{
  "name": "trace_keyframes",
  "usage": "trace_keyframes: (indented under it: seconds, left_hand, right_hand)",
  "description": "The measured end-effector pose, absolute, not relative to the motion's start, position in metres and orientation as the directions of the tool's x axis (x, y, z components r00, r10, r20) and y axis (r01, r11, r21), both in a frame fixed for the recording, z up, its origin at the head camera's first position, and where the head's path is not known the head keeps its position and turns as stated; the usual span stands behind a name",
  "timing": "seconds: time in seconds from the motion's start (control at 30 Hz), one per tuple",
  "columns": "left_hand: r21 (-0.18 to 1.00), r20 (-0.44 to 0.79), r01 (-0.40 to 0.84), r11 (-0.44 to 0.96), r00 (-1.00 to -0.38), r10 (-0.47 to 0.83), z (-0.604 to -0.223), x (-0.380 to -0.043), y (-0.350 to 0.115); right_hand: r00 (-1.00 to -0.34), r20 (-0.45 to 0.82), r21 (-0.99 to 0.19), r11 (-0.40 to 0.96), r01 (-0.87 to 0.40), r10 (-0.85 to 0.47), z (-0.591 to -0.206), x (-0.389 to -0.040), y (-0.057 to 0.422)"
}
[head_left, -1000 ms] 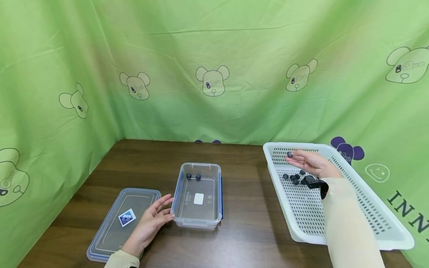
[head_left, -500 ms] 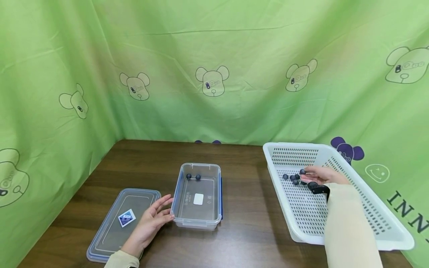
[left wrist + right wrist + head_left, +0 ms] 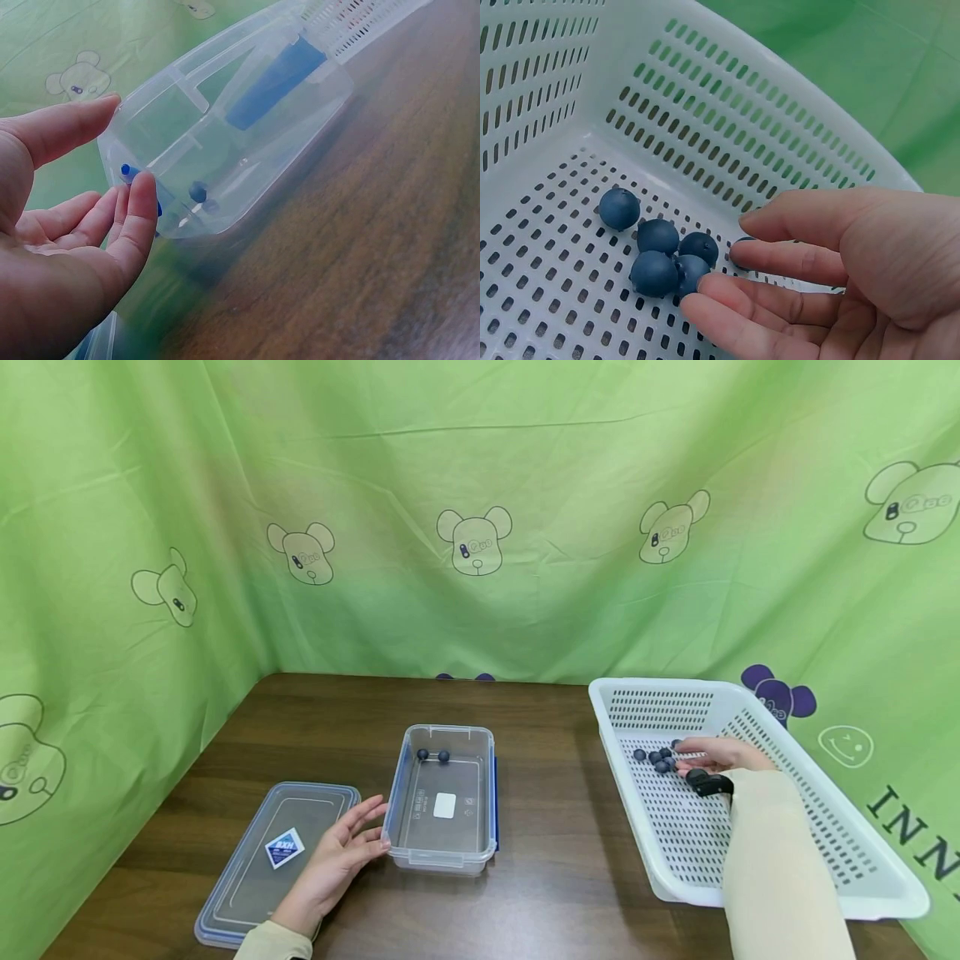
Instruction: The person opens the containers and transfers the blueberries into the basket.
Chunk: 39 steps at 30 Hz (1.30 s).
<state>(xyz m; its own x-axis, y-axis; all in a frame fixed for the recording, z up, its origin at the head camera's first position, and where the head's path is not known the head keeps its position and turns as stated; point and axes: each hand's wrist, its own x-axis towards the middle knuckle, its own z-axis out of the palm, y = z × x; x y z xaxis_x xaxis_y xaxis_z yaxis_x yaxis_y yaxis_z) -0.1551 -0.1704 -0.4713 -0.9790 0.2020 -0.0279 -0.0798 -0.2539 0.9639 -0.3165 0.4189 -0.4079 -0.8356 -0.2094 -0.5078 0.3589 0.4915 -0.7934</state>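
Note:
My right hand [image 3: 723, 754] is down inside the white basket [image 3: 633, 814], fingers apart over several blueberries [image 3: 658, 237] on its perforated floor. In the right wrist view, the middle and lower fingertips lie right at the cluster, and another blueberry [image 3: 744, 253] shows partly behind the index fingertip. Inside the palm is partly hidden. My left hand [image 3: 341, 852] has its fingertips at the near left corner of a clear plastic food container [image 3: 480, 827], thumb by the rim. Two blueberries [image 3: 433, 756] lie at that container's far end.
A clear lid [image 3: 247, 881] with a blue edge and a diamond sticker lies left of the container, partly beneath the left forearm. Brown wooden table [image 3: 540, 760] separates container and basket. A green printed curtain [image 3: 480, 618] hangs behind and at both sides.
A second ago my right hand held a blueberry up near the basket's far wall; it has since lowered to the cluster, and that berry no longer shows at its fingertips. The left hand stays put.

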Motion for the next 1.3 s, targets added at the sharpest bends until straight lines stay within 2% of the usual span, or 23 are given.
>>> trace_keyframes:
  seconds: [0.1,0.27,0.43,0.53,0.7,0.93,1.13,1.3]
  left_hand:
    - [0.963,-0.030,-0.082,-0.256,-0.979,0.202,-0.472,-0.155,-0.170]
    - [0.962,-0.032,-0.085,-0.258,-0.979,0.203,-0.472,-0.156,-0.170]
    - [0.963,-0.037,-0.090,-0.256,-0.978,0.206,-0.472,-0.156,-0.170]
    - [0.963,-0.040,-0.092,-0.254,-0.978,0.204,-0.471,-0.156,-0.170]
    - [0.963,-0.036,-0.088,-0.254,-0.979,0.201,-0.471,-0.155,-0.171]
    - [0.962,-0.031,-0.085,-0.260,-0.979,0.204,-0.472,-0.155,-0.172]
    - [0.961,-0.032,-0.086,-0.262,-0.979,0.203,-0.473,-0.155,-0.172]
    - [0.960,-0.032,-0.087,-0.267,-0.978,0.204,-0.474,-0.156,-0.172]
  right_hand:
    - [-0.823,-0.524,-0.822,0.385,0.420,-0.221,-0.406,-0.314,0.416]
    - [-0.785,-0.558,-0.827,0.108,0.551,-0.270,-0.400,-0.314,0.409]
    - [-0.825,-0.492,-0.850,-0.053,0.525,-0.278,-0.389,-0.318,0.397]
    - [-0.860,-0.435,-0.879,-0.081,0.469,-0.267,-0.378,-0.321,0.383]
    - [-0.892,-0.350,-0.924,-0.050,0.378,-0.287,-0.356,-0.327,0.355]
    - [-0.906,-0.293,-0.953,0.017,0.302,-0.307,-0.334,-0.334,0.307]
    - [-0.892,-0.252,-0.968,0.098,0.232,-0.376,-0.329,-0.338,0.262]
    - [-0.874,-0.273,-0.961,0.159,0.227,-0.402,-0.334,-0.343,0.224]
